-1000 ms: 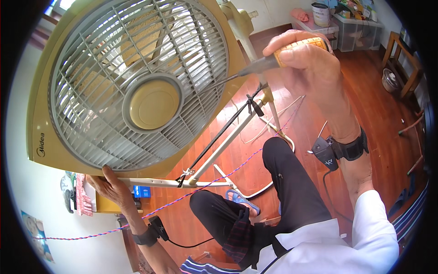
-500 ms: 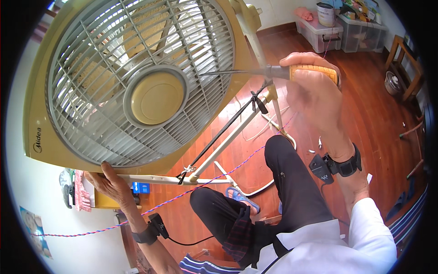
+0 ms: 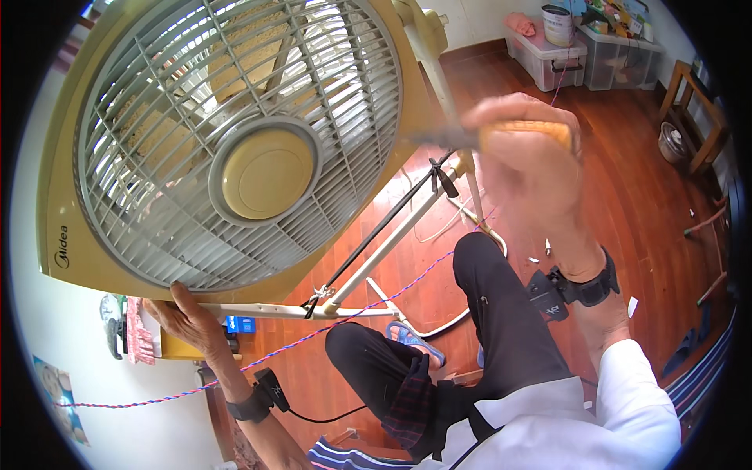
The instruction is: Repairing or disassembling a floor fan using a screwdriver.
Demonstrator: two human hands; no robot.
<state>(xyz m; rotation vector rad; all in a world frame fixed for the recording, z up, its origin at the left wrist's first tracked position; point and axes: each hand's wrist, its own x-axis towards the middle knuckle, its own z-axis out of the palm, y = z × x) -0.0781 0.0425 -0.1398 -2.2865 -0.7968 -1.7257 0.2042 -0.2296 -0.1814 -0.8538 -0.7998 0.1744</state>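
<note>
A box fan with a yellowish-tan housing, grey slatted grille and round tan hub fills the upper left, tilted on a cream tube stand. At its lower edge my left hand grips the housing, the thumb on the front and the fingers beneath. My right hand is closed around the orange ridged handle of a screwdriver, right of the fan. Motion blurs the hand and the dark shaft, which points left toward the fan's right edge. The exact place of the tip cannot be made out.
A red-blue twisted wire crosses below the fan. Clear plastic bins and a white bucket stand at the back right, near a wooden stool. Small white bits lie on the reddish wooden floor.
The screwdriver has been drawn back to the right, so its shaft no longer overlaps the grille. The fan has shifted slightly left; my left hand still grips it.
</note>
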